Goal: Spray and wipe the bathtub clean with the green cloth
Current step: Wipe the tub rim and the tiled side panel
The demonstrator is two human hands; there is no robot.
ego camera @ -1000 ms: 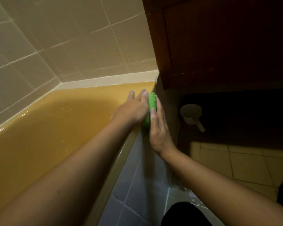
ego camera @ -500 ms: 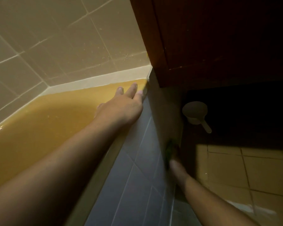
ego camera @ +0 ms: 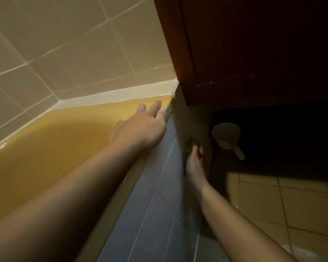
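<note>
The yellow bathtub (ego camera: pixel 45 157) fills the left of the head view. My left hand (ego camera: pixel 142 127) rests on its near rim close to the far corner, fingers straight. My right hand (ego camera: pixel 194 165) is lower, in shadow, holding the green cloth (ego camera: pixel 189 146) against the upright end face beside the tub's grey-tiled side panel (ego camera: pixel 159 205). The cloth is dark and blurred, and only a small part shows above my fingers. No spray bottle is in view.
A dark wooden cabinet (ego camera: pixel 254 53) hangs over the right side, right above my right hand. A pale plastic scoop (ego camera: pixel 226 136) lies on the dark floor under it. Beige wall tiles (ego camera: pixel 64 53) back the tub, and yellowish floor tiles (ego camera: pixel 292 205) lie at the lower right.
My right hand took the cloth from the rim corner down the end face, then came partway back up. My left hand stayed on the rim.
</note>
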